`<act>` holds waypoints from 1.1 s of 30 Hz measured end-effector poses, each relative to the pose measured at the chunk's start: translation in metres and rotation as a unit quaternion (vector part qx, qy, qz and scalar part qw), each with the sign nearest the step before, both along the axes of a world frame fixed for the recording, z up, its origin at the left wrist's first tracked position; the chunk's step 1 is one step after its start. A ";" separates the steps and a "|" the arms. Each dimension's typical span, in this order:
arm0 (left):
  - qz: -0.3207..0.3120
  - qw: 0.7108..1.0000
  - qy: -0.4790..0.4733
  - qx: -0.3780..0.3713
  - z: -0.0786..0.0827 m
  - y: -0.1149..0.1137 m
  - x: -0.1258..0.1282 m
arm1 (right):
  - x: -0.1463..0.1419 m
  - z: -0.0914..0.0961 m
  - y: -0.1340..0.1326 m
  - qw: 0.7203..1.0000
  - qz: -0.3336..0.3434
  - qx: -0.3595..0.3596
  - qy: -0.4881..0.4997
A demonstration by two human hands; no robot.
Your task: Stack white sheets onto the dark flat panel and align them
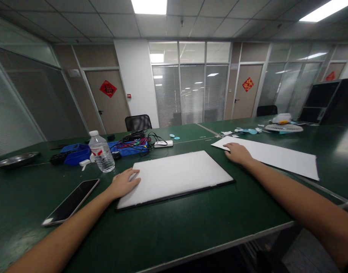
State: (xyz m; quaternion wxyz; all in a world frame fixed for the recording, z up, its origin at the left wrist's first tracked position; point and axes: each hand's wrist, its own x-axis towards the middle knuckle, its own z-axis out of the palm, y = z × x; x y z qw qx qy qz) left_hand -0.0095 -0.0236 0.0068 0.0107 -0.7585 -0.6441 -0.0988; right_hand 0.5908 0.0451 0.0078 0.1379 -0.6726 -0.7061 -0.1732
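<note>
A flat white panel (176,174) with a thin black edge lies on the green table in front of me. My left hand (125,182) rests over its left edge, thumb and fingers apart on the white surface. To the right lies a long white sheet (278,154), slanting away from the panel. My right hand (237,152) is at the left end of this sheet, with its fingers close together and curled on the sheet's edge. The undersides of the fingers are hidden.
A phone (73,201) lies left of my left forearm. Behind it stand a water bottle (102,152), blue trays (77,153) with tangled cables and a white power strip (163,144). A metal dish (14,160) is far left; a white fan-like grille (284,128) sits back right.
</note>
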 end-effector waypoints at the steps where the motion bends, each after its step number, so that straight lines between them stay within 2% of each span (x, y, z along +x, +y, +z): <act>1: 0.000 1.000 0.000 0.001 -0.001 0.000 -0.001 | 0.011 -0.002 0.002 0.999 -0.037 -0.002 -0.001; 4: 0.003 1.000 0.000 0.003 -0.002 0.001 -0.003 | 0.038 -0.008 0.006 0.987 -0.145 -0.059 0.029; 6: 0.001 1.000 -0.001 0.006 -0.003 0.001 -0.003 | 0.048 -0.009 0.007 0.976 -0.180 -0.111 0.048; 8: -0.002 1.000 -0.002 0.010 -0.003 0.000 -0.003 | 0.052 -0.007 0.006 0.975 -0.171 -0.132 0.050; 14: -0.006 1.000 -0.004 0.005 -0.002 -0.001 -0.003 | 0.029 0.005 -0.001 0.988 -0.123 -0.085 0.026; 18: -0.017 1.000 -0.014 0.010 -0.006 0.001 -0.005 | -0.005 0.013 -0.011 0.998 -0.051 -0.042 0.008; 21: -0.023 1.000 -0.017 0.008 -0.008 0.002 -0.006 | -0.034 0.017 -0.024 0.997 0.070 -0.038 -0.016; 24: -0.017 1.000 -0.009 0.002 -0.008 0.001 -0.005 | -0.061 0.023 -0.041 0.973 0.220 -0.050 -0.046; 27: -0.013 1.000 0.001 -0.002 -0.007 0.000 -0.004 | -0.082 0.028 -0.056 0.946 0.313 -0.069 -0.042; 31: -0.014 1.000 0.010 -0.009 -0.007 0.000 -0.004 | -0.092 0.031 -0.061 0.909 0.400 -0.113 0.028; 33: -0.015 1.000 0.012 -0.012 -0.007 0.001 -0.004 | -0.088 0.030 -0.056 0.910 0.392 -0.117 0.065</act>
